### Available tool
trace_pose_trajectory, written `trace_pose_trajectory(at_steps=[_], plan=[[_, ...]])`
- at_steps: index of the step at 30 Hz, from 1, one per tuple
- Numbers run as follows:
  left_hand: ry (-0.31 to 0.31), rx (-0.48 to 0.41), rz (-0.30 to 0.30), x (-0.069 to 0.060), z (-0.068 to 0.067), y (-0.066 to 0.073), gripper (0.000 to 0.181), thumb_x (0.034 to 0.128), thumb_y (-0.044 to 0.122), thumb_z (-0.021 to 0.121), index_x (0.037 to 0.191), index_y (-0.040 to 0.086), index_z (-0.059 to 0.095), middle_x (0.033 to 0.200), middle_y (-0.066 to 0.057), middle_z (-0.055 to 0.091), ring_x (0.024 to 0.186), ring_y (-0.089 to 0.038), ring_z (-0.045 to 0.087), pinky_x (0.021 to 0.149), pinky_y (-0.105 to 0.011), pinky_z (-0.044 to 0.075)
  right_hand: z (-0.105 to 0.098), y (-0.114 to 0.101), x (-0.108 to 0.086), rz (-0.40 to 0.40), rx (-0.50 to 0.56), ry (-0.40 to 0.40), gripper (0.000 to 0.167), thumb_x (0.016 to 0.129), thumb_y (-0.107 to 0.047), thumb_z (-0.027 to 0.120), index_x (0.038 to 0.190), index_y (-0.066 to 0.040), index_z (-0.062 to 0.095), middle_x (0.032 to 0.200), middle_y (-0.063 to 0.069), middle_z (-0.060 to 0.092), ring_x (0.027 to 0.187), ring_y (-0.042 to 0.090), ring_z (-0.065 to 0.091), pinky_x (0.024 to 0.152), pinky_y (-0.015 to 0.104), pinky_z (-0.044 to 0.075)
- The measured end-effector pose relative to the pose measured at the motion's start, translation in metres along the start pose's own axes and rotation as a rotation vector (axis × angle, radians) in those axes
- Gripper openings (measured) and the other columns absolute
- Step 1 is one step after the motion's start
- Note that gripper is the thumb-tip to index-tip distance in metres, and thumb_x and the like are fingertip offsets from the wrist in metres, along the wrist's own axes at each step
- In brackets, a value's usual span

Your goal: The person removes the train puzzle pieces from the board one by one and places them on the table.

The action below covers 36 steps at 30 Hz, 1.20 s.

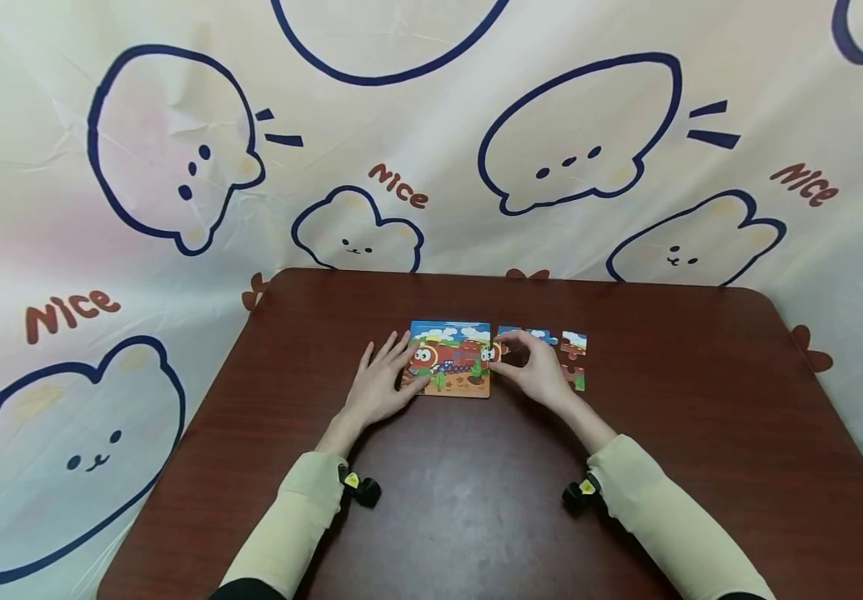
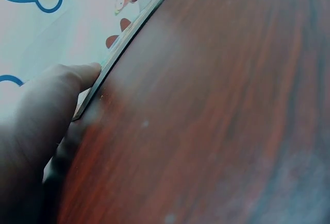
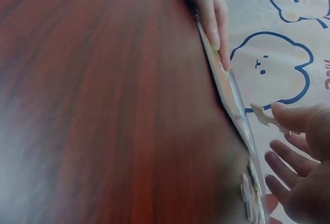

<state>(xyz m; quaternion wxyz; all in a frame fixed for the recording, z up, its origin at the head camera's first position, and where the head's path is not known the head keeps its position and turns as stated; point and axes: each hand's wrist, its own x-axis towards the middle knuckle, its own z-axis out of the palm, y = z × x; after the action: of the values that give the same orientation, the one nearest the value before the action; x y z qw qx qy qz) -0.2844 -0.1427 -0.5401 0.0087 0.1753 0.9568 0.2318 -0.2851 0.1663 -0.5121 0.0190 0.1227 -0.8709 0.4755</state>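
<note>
A colourful puzzle board (image 1: 449,360) with a cartoon picture lies flat on the table. My left hand (image 1: 380,379) rests on its left side with fingers spread, the thumb at the lower edge. Between thumb and fingers my right hand (image 1: 539,371) pinches a puzzle piece (image 1: 489,354) showing a cartoon eye, at the board's right edge. In the right wrist view the pinched piece (image 3: 268,119) is raised above the board (image 3: 224,82). Several loose puzzle pieces (image 1: 574,343) lie right of the board, partly hidden by my right hand.
The dark brown wooden table (image 1: 446,500) has a far edge against a pale curtain (image 1: 446,133) printed with cartoon outlines. Black wrist cameras (image 1: 365,492) hang beneath both cream sleeves (image 1: 288,512).
</note>
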Motion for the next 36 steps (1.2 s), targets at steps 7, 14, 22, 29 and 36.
trace_pose_trajectory(at_steps=[7, 14, 22, 29, 36], plan=[[-0.002, 0.006, -0.002, 0.0, 0.002, -0.001, 0.08, 0.1067, 0.057, 0.063, 0.173, 0.02, 0.039, 0.184, -0.003, 0.028, 0.174, -0.03, 0.019, 0.141, -0.065, 0.004, -0.006, 0.009, -0.009, -0.013, -0.092, 0.017, 0.047, 0.096, -0.014, 0.087, 0.138, -0.003, 0.071, 0.136, 0.022, 0.071, 0.124, 0.042, 0.067, 0.104, 0.06, 0.057], [0.003, 0.001, -0.001, -0.001, 0.001, 0.001, 0.08, 0.106, 0.057, 0.064, 0.172, 0.02, 0.04, 0.183, -0.003, 0.029, 0.174, -0.03, 0.02, 0.141, -0.065, 0.004, -0.012, 0.018, -0.011, -0.044, -0.191, 0.008, 0.044, 0.093, -0.015, 0.09, 0.132, 0.0, 0.074, 0.151, 0.024, 0.065, 0.147, 0.048, 0.053, 0.127, 0.072, 0.036], [0.006, 0.007, -0.001, -0.001, 0.0, 0.001, 0.079, 0.1064, 0.057, 0.063, 0.172, 0.02, 0.04, 0.183, -0.003, 0.029, 0.174, -0.029, 0.019, 0.141, -0.065, 0.004, -0.014, 0.024, -0.008, -0.064, -0.271, -0.017, 0.045, 0.093, -0.019, 0.09, 0.13, 0.002, 0.074, 0.156, 0.026, 0.061, 0.152, 0.049, 0.047, 0.133, 0.073, 0.024], [0.011, 0.013, 0.007, -0.001, 0.002, -0.001, 0.079, 0.1063, 0.057, 0.063, 0.172, 0.02, 0.04, 0.183, -0.003, 0.029, 0.174, -0.03, 0.02, 0.141, -0.065, 0.005, -0.015, 0.028, -0.009, -0.084, -0.323, -0.031, 0.044, 0.093, -0.02, 0.09, 0.129, 0.001, 0.076, 0.156, 0.025, 0.06, 0.15, 0.048, 0.048, 0.131, 0.072, 0.028], [0.002, 0.031, -0.002, -0.001, 0.003, -0.002, 0.08, 0.1063, 0.059, 0.062, 0.173, 0.021, 0.039, 0.184, -0.002, 0.028, 0.174, -0.028, 0.018, 0.141, -0.063, 0.004, -0.014, 0.029, -0.012, -0.126, -0.329, -0.016, 0.051, 0.093, -0.02, 0.09, 0.136, 0.001, 0.073, 0.155, 0.027, 0.06, 0.148, 0.049, 0.048, 0.127, 0.074, 0.033]])
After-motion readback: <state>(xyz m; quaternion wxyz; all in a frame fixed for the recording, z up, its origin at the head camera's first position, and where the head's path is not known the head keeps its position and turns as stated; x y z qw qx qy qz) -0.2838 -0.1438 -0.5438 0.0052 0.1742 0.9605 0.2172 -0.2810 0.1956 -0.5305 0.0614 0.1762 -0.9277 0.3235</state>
